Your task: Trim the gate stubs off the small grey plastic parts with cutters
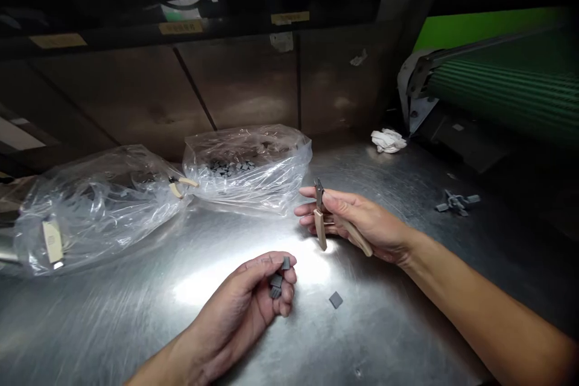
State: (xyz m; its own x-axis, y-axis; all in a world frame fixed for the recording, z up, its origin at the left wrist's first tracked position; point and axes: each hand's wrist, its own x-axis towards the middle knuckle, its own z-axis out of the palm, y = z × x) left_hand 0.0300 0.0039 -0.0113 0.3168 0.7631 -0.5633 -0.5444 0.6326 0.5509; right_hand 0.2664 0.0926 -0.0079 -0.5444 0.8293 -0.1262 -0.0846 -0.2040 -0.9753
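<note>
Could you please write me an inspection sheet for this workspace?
Surface: metal table, shiny, scratched.
Job's things: small grey pieces in the left hand; loose grey square on the table; pliers in the right hand; right clear bag with small dark pieces; left clear bag, contents unclear.
Clutter: crumpled white wad; jumbled grey bits; second pliers where the bags meet.
Hands: left holds one piece at the fingertips, others further in; right holds the pliers, handles spread.
Cables: nothing seen.
Surroundings: green ribbed belt at right; panels behind.

Left hand (253,295) low, fingers (288,293) curled toward thumb; right hand (362,217) higher, fingers pointing left, forearm (479,307) angled lower right.
</note>
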